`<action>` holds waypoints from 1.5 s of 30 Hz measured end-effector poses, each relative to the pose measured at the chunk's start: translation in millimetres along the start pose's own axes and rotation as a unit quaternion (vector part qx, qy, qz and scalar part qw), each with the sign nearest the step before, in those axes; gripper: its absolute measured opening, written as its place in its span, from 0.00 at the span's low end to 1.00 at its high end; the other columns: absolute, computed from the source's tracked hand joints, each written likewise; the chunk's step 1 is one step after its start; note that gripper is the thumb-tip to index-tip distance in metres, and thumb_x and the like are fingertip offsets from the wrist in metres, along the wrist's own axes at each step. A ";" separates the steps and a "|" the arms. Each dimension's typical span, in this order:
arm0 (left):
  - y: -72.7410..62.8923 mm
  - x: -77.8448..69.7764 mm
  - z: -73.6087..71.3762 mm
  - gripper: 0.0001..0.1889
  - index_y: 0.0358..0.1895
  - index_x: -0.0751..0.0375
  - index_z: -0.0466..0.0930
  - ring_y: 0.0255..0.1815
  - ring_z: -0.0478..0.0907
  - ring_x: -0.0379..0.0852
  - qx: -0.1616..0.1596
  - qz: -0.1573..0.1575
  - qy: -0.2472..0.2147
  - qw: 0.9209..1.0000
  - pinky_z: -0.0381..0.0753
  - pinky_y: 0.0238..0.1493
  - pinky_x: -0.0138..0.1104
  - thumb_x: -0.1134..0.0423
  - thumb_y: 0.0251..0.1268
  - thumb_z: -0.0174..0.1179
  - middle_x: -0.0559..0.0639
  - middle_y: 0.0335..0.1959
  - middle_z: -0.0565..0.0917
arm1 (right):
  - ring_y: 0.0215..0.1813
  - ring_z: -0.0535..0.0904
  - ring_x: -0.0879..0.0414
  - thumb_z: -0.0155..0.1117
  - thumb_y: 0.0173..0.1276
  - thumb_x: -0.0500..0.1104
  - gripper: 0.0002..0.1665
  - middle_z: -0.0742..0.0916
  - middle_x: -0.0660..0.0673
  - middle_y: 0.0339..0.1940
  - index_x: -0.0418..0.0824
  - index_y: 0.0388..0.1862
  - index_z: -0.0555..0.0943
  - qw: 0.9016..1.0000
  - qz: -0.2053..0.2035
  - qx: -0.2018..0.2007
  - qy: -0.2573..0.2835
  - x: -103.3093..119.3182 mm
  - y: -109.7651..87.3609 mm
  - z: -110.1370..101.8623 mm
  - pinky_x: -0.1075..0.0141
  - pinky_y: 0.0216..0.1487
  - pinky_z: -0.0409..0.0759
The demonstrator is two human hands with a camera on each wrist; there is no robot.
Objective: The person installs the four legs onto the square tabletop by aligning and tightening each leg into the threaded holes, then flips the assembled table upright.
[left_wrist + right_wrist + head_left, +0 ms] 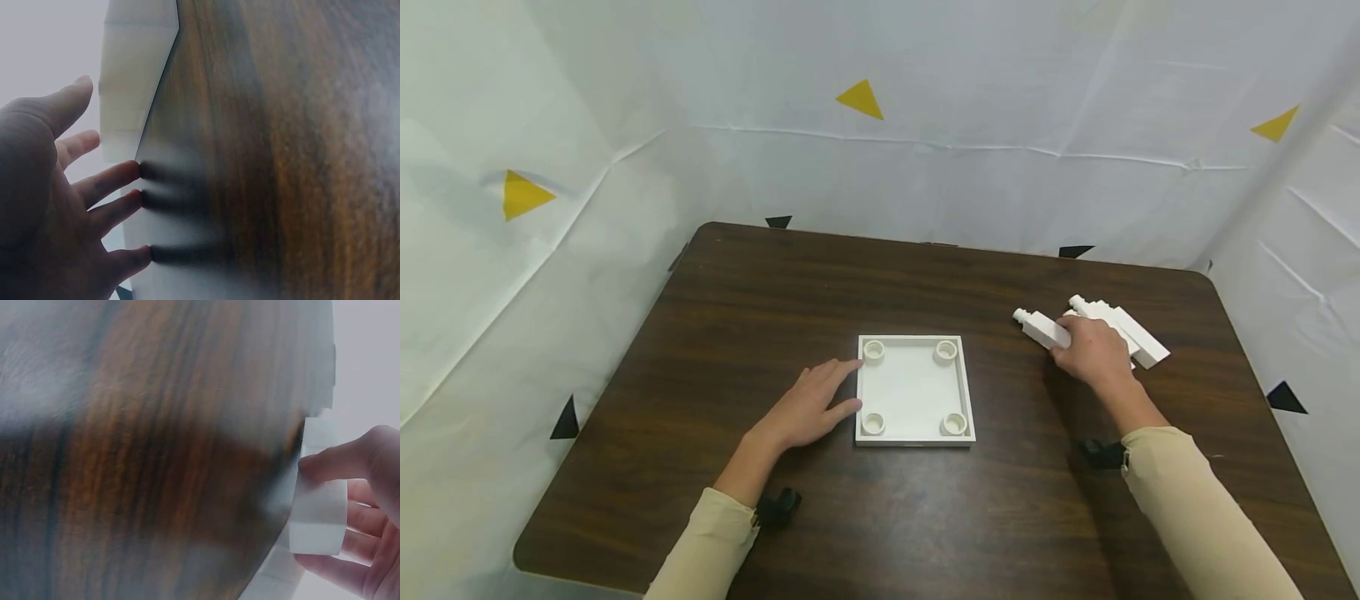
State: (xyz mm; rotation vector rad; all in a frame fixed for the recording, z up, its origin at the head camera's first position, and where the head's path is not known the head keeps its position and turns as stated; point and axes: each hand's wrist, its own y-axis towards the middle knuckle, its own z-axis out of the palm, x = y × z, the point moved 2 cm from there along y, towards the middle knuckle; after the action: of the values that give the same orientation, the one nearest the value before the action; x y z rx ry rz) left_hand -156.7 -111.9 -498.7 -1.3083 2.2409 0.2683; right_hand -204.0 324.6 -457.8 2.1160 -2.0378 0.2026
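Nearest the wearer: two tan sleeves, left sleeve [703, 546] and right sleeve [1213, 512], reach in from the bottom of the head view. A small black device [778, 507] is strapped at the left wrist, a similar one at the right.

Left hand [808, 404]: palm down, fingers spread apart, grasping nothing. Thumb and index finger lie at the left edge of a square white tray [917, 392]; firm contact cannot be told. In the left wrist view the other fingertips reach down to the counter [775, 292].

Tray: flat on the counter, in front of the wearer, low raised rim, a round cup in each of its four corners.

Right hand [1093, 350]: extended forward and right, clamped on a white post [1043, 329], thumb on one side, fingers on the other. The post's knobbed end points left, toward the far side. Just beyond the hand, more white posts [1142, 337] lie bunched together; exact count hidden by the hand.

Surface: dark brown wood grain, rounded corners, glossy patches in both wrist views.

Room: creased white sheeting [970, 75] rises behind and at both sides, bearing yellow triangles [862, 98] and black triangles [1287, 398].
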 end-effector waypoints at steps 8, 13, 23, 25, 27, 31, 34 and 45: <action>-0.4 2.8 0.4 0.36 0.76 0.43 0.56 0.74 0.58 0.48 0.002 0.000 0.005 1.000 0.50 0.72 0.58 0.40 0.69 0.54 0.48 0.72 0.65 | 0.39 0.79 0.38 0.67 0.58 0.44 0.28 0.85 0.30 0.44 0.36 0.57 0.80 0.997 0.003 -0.037 0.073 18.2 4.2 -13.4 0.45 0.35 0.75; -0.7 3.1 -1.3 0.36 0.76 0.44 0.57 0.74 0.58 0.49 0.000 0.000 0.003 1.000 0.50 0.72 0.58 0.41 0.69 0.55 0.49 0.72 0.65 | 0.42 0.79 0.40 0.69 0.58 0.43 0.27 0.85 0.33 0.49 0.40 0.58 0.81 0.986 -0.004 -0.078 0.146 42.4 7.5 -27.0 0.48 0.40 0.73; -0.9 3.1 -2.2 0.35 0.76 0.44 0.56 0.74 0.58 0.49 0.004 -0.005 0.004 1.000 0.50 0.72 0.57 0.41 0.70 0.55 0.50 0.73 0.65 | 0.37 0.79 0.54 0.78 0.53 0.39 0.31 0.86 0.39 0.45 0.41 0.58 0.80 0.943 -0.046 -0.122 0.306 80.3 12.1 -38.6 0.71 0.35 0.75; -1.0 3.4 -2.6 0.35 0.76 0.44 0.56 0.75 0.57 0.50 0.005 -0.006 0.003 1.000 0.49 0.72 0.57 0.41 0.70 0.55 0.50 0.73 0.64 | 0.36 0.80 0.57 0.78 0.53 0.39 0.33 0.85 0.40 0.45 0.39 0.59 0.79 0.930 -0.050 -0.111 0.348 86.8 13.2 -37.6 0.74 0.34 0.75; -1.3 4.0 -3.0 0.36 0.76 0.44 0.56 0.75 0.56 0.50 0.008 -0.008 0.004 1.000 0.49 0.72 0.57 0.40 0.70 0.54 0.50 0.74 0.63 | 0.34 0.80 0.60 0.77 0.54 0.36 0.32 0.85 0.41 0.44 0.35 0.59 0.79 0.912 -0.048 -0.097 0.396 96.6 12.8 -39.2 0.74 0.33 0.77; -2.3 6.3 -3.5 0.36 0.77 0.44 0.56 0.76 0.55 0.51 0.008 -0.008 0.003 1.000 0.48 0.73 0.56 0.40 0.70 0.54 0.50 0.74 0.62 | 0.37 0.81 0.60 0.75 0.55 0.34 0.30 0.85 0.47 0.41 0.29 0.57 0.77 0.873 -0.028 -0.066 0.483 116.3 12.6 -38.2 0.72 0.37 0.80; -3.4 7.5 -4.3 0.35 0.77 0.45 0.56 0.76 0.54 0.53 0.003 -0.004 0.002 1.000 0.48 0.72 0.57 0.41 0.70 0.54 0.51 0.75 0.62 | 0.41 0.82 0.57 0.74 0.57 0.34 0.29 0.85 0.50 0.42 0.29 0.57 0.76 0.841 -0.013 -0.044 0.539 125.4 17.5 -27.5 0.70 0.42 0.80; -2.8 6.5 -6.4 0.35 0.76 0.47 0.57 0.76 0.55 0.55 0.004 -0.004 -0.001 1.000 0.49 0.72 0.59 0.42 0.70 0.55 0.53 0.74 0.63 | 0.47 0.80 0.52 0.72 0.60 0.33 0.29 0.82 0.40 0.49 0.33 0.60 0.75 0.817 -0.068 0.019 0.572 169.6 35.0 5.9 0.65 0.49 0.80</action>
State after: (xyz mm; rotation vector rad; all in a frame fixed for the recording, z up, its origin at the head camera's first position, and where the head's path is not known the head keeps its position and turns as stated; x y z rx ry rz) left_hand -159.1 -120.9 -496.4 -1.3123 2.2314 0.2568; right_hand -232.0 157.3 -422.3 1.4581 -1.1199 1.1578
